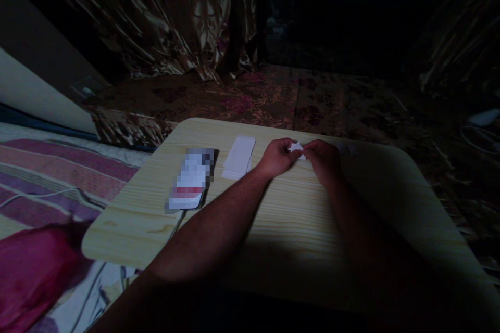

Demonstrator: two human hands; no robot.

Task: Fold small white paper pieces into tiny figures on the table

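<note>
Near the far side of the wooden table (289,213), both hands meet around a small folded piece of white paper (297,152). My left hand (276,156) pinches its left side between thumb and fingers. On its right edge, the fingertips of my right hand (323,158) are closed too. The paper has pointed corners; its lower part is partly covered by the thumbs. A stack of white paper strips (239,157) lies just left of my left hand. Right of my right hand, some small pale pieces (347,150) sit in shadow, too dim to make out.
A phone (191,179) with a blurred bright screen lies on the table's left, a cable (177,225) running from it. A striped bedspread (74,177) and a pink cloth (37,265) are at the left. Beyond the table stands a ledge (234,99) with patterned fabric, below curtains (187,15).
</note>
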